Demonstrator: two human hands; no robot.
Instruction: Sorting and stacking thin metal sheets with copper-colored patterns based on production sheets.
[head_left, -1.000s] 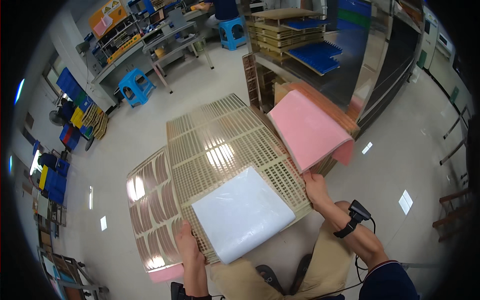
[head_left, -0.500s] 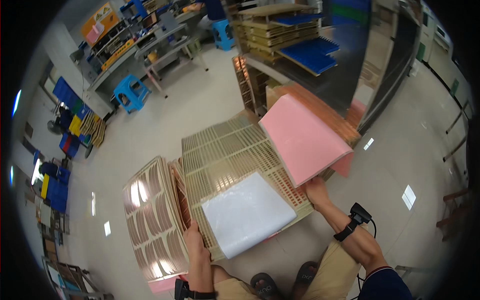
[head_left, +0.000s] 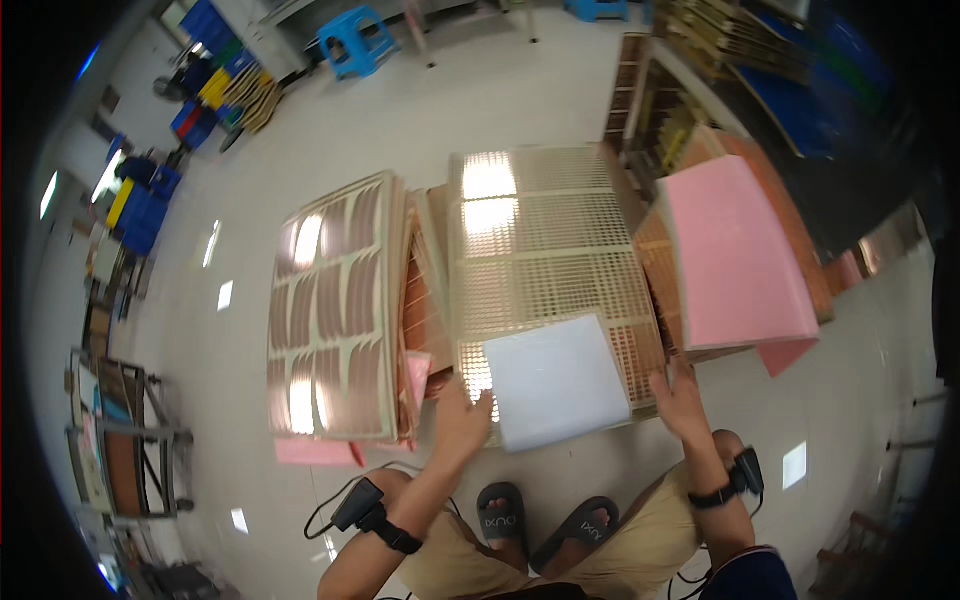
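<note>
A large thin panel with a metallic grid pattern lies before me between two stacks. On its near part rests a white sheet with a glossy surface. My left hand is closed at the panel's near left edge, its thumb beside the white sheet. At the near right corner, my right hand has its thumb and fingers about the panel's edge; the fingertips are partly hidden.
Copper-patterned sheets form a stack on the left, with pink sheets below. Pink sheet covers another stack on the right. Beyond stand a blue stool and a dark cabinet or table with piled boards. A wheeled rack stands far left.
My view has turned and shifted. The panel now sits straighter, with gaps showing between it and both side stacks. My right hand has come away from the pink sheet's corner.
</note>
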